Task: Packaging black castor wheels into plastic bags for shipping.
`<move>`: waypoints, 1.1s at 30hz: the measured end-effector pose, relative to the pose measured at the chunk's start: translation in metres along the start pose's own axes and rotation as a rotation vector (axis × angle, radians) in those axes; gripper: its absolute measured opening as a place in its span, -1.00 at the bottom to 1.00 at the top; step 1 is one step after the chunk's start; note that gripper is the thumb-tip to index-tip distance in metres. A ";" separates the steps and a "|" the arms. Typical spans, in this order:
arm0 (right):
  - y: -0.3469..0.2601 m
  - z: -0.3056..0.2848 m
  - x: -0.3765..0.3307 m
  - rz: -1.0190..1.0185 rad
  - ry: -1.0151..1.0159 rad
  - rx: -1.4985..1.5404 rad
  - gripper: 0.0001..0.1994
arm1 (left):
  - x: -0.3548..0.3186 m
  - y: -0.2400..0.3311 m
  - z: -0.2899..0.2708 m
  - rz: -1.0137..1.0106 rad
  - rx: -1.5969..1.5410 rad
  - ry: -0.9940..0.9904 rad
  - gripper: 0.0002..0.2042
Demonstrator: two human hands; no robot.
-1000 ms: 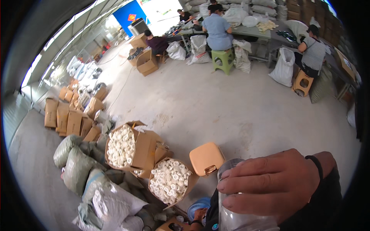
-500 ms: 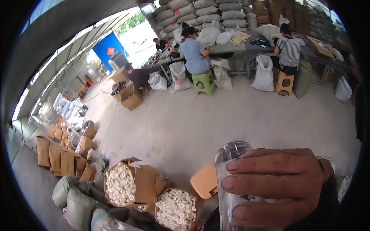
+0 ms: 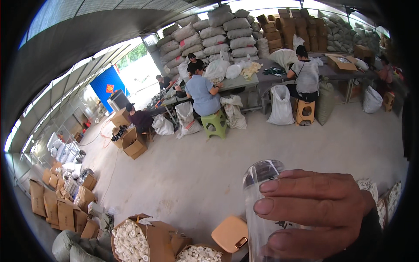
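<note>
The right hand [image 3: 316, 209] is clamped around a smooth, clear, round-topped cylinder [image 3: 252, 194], above the dull floor [image 3: 174, 179] and beside a round-cornered tan stool [image 3: 229, 231]. White rings [image 3: 129, 241] fill a cardboard box [image 3: 161, 242]. Left hand: cannot tell.

From the wearer's head, on the left of a side-by-side pair, one wide fisheye view faces forward and tips downward. The right hand [image 3: 314, 214] is very near the lens, low and to the right; beyond it the view crosses the floor [image 3: 174, 174] to the bench [image 3: 239, 83], well apart, with the roof [image 3: 104, 35] bending overhead.
</note>
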State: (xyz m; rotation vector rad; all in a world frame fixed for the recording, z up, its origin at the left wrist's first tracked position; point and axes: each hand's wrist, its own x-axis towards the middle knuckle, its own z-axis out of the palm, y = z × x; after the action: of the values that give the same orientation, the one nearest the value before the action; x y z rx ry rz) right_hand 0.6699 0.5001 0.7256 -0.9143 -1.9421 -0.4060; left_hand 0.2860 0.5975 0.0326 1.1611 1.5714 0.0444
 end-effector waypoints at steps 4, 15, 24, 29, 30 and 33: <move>0.044 0.005 0.009 -0.563 0.148 -0.067 -0.57 | 0.018 0.032 0.006 0.029 0.031 -0.012 -0.63; 0.106 -0.012 -0.015 -0.335 0.149 -0.023 -0.55 | 0.027 0.061 0.048 -0.010 0.149 -0.074 -0.63; 0.131 -0.038 -0.114 0.559 -0.180 0.328 -0.34 | -0.037 -0.001 0.081 -0.179 0.276 -0.123 -0.63; 0.155 -0.034 -0.223 0.793 -0.181 0.260 -0.29 | -0.012 0.023 0.093 0.532 0.767 -0.017 -0.53; 0.155 -0.037 -0.241 0.862 -0.173 0.206 -0.29 | -0.004 0.032 0.098 0.432 0.619 -0.037 -0.54; 0.174 -0.037 -0.299 0.952 -0.165 0.128 -0.28 | -0.002 0.053 0.103 0.143 0.502 -0.215 -0.56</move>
State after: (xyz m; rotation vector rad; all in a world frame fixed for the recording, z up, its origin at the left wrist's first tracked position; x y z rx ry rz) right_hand 0.9106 0.4640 0.4768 -1.6719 -1.4232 0.3546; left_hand 0.3983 0.5690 0.0264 1.6085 1.3405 -0.3894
